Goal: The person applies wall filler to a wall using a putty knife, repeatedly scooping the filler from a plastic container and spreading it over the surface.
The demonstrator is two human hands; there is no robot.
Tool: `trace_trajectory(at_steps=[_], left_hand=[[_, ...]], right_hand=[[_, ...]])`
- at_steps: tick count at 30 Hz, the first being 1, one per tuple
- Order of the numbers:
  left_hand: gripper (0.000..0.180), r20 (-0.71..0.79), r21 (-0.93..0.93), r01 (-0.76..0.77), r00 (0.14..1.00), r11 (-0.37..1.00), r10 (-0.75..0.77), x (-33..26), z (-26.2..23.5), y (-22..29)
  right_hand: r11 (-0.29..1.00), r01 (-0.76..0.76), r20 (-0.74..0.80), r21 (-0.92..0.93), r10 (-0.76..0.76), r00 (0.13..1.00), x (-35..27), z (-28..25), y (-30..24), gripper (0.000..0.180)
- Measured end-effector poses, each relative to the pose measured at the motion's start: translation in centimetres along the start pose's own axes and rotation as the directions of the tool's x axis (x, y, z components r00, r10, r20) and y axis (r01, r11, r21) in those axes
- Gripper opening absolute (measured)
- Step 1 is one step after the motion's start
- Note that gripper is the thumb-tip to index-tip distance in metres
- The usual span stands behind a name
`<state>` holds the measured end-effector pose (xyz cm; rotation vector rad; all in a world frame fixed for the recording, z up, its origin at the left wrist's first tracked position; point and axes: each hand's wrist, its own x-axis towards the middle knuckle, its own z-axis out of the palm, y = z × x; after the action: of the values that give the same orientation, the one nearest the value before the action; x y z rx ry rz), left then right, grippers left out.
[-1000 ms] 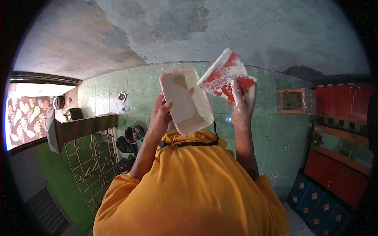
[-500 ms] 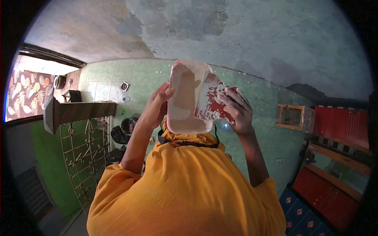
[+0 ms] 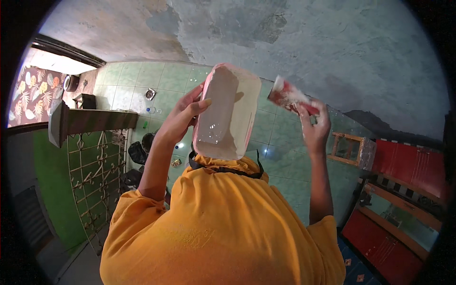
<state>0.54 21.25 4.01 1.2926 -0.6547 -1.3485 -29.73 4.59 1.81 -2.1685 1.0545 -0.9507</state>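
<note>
My left hand [image 3: 183, 116] grips a shallow pinkish-white plastic tub [image 3: 248, 107] by its left side, thumb over the rim. Pale smooth material coats the inside of the tub, and a few white specks show near its lower end. To the right of the tub, apart from it, my right hand [image 3: 317, 127] pinches a red flat scraper [image 3: 289, 97] smeared with white putty. The scraper is tilted and slightly blurred, close in view to the patchy grey wall [image 3: 327, 52]; whether it touches the wall I cannot tell.
Green floor tiles [image 3: 280, 137] with white splashes run along the wall. A small wooden stool [image 3: 346, 148] and red furniture [image 3: 403, 164] stand at right. At left are a metal grille [image 3: 97, 175], black bags [image 3: 137, 153], a clear bottle [image 3: 151, 110] and a doorway with a patterned mat [image 3: 40, 92].
The scraper has left the tub and moved right toward the wall, turned in my right hand. The tub, still in my left hand, has tilted slightly.
</note>
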Motion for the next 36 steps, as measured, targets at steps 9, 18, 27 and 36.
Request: trace_trajectory(at_steps=[9,18,27,36], left_hand=[[0.083,0.017,0.287,-0.085,0.996,0.954,0.083,1.3,0.7,2.4],[0.085,0.037,0.552,-0.124,0.992,0.824,0.125,3.2,1.2,3.8],[0.066,0.035,0.548,-0.014,0.999,0.837,-0.006,5.6,0.2,-1.0],[0.070,-0.011,0.401,0.120,0.992,0.908,-0.126,7.2,-1.1,-3.7]], right_hand=[[1.000,0.016,0.264,-0.026,-0.009,0.964,5.7,-1.5,-6.8,0.029],[0.971,0.068,0.486,-0.227,0.053,0.872,7.4,-0.5,-6.5,0.036],[0.989,-0.144,0.711,-0.043,0.131,0.690,3.8,5.2,-3.6,0.036],[0.867,-0.445,0.888,0.225,0.005,0.460,2.1,9.2,-1.8,0.030]])
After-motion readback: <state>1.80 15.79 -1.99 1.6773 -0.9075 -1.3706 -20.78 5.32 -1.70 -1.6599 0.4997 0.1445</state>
